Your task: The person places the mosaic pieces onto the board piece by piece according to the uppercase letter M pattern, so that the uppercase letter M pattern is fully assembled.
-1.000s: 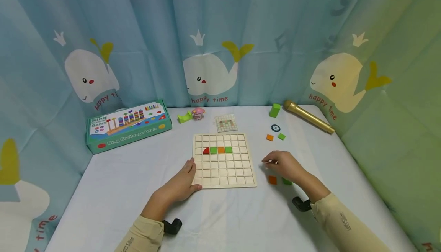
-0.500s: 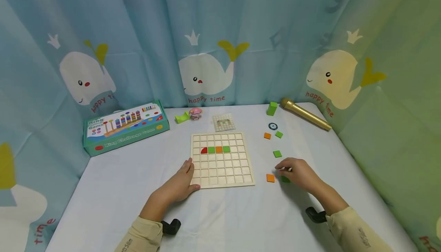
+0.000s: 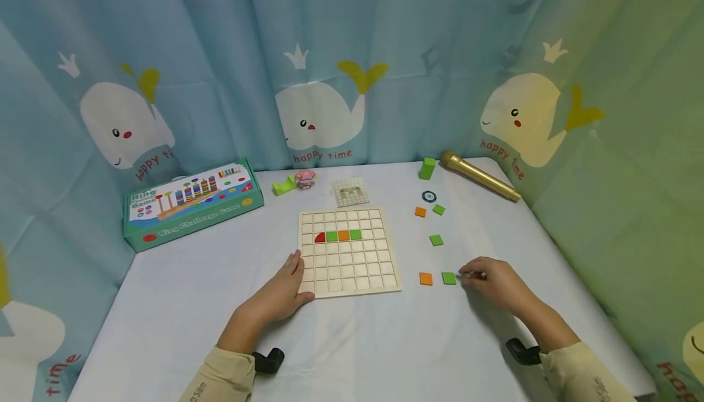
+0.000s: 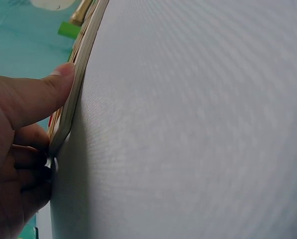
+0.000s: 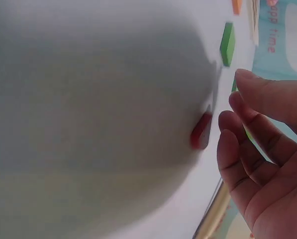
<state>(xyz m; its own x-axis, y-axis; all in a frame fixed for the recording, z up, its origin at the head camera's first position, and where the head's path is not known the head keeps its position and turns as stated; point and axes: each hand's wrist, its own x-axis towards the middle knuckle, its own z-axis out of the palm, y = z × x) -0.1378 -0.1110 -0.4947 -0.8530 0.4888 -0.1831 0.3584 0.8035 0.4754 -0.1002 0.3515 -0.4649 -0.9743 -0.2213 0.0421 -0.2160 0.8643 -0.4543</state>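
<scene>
A pale wooden grid board (image 3: 352, 274) lies on the table, with a red quarter-round tile (image 3: 321, 238), two green tiles and an orange tile in one row. My left hand (image 3: 277, 295) holds its near left corner, thumb on the front edge (image 4: 74, 94) and fingers at the side. Right of the board, my right hand (image 3: 497, 283) hovers low, fingers loosely bent, with nothing between them. Just left of its fingertips lies a green tile (image 3: 448, 278), then an orange tile (image 3: 426, 278). In the right wrist view a red piece (image 5: 202, 130) lies near the fingertips; the hand hides it from the head view.
Beyond sit a green tile (image 3: 436, 240), smaller orange (image 3: 420, 212) and green (image 3: 438, 209) tiles, a round disc (image 3: 429, 196), a green block (image 3: 426, 168) and a gold microphone (image 3: 478, 176). A pattern card (image 3: 351, 192), pink figurine (image 3: 305, 178) and game box (image 3: 192, 200) stand at the back.
My right hand has moved right and nearer, away from the loose tiles, uncovering two green ones. The left hand stays on the board corner. The head view has shifted slightly.
</scene>
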